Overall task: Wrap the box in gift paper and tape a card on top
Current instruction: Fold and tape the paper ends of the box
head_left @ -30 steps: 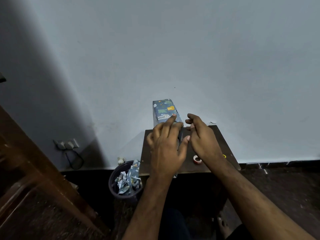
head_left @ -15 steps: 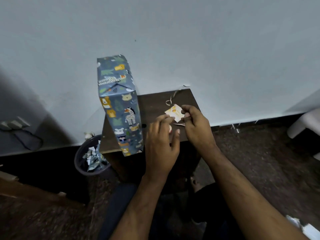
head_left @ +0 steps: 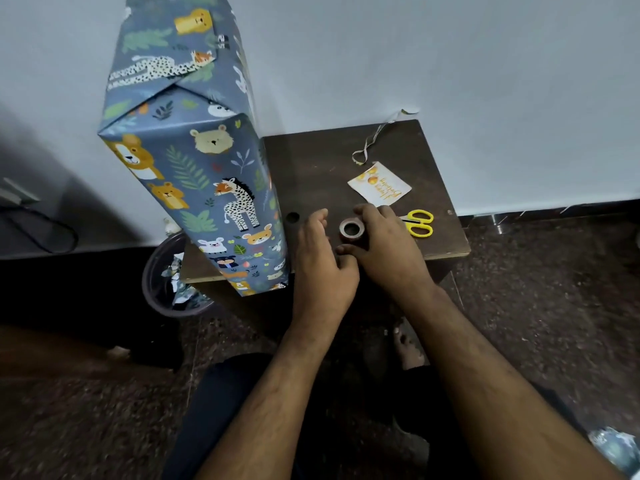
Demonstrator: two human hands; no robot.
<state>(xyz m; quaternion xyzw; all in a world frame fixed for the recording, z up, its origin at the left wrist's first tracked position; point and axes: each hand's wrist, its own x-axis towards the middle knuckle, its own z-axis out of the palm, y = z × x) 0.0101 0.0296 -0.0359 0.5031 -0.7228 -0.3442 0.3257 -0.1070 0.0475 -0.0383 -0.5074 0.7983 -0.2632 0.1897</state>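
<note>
Already wrapped, box (head_left: 194, 174) stands tall at left edge of surface (head_left: 318, 168); card (head_left: 379, 184) lies far right. Our right hand (head_left: 384, 244) grips tape roll (head_left: 352, 229); left hand (head_left: 320, 258) curls, thumb pinching tape end, we judge. Hard pull could nudge box over edge.

Pale wall (head_left: 450, 46), dark speckled floor (head_left: 554, 306)

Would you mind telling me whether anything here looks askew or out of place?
The wrapped box stands upright at the table's left edge and seems to overhang it. Crumpled paper scraps fill the bin below.
</note>
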